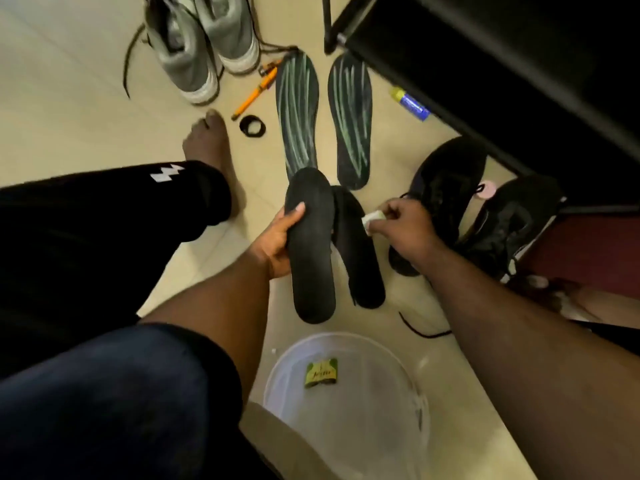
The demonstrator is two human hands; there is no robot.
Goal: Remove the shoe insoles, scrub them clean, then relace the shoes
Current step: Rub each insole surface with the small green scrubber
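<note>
Left hand [277,237]: grips black insole [311,251] at mid-length, thumb across upper face, toe end raised.
Right hand [401,223]: pinches small white scrubbing pad [373,218], touching second black insole [360,251].
Handling: thin, light, flexible foam, likely floppy when wet; best held at the waist.
Floor [86,81]: two green-striped insoles [299,112], black shoes [446,188], grey sneakers [201,39], clear basin [346,403].

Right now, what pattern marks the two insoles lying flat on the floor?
Pale green streaks on black insoles, clearest in the head view.
</note>
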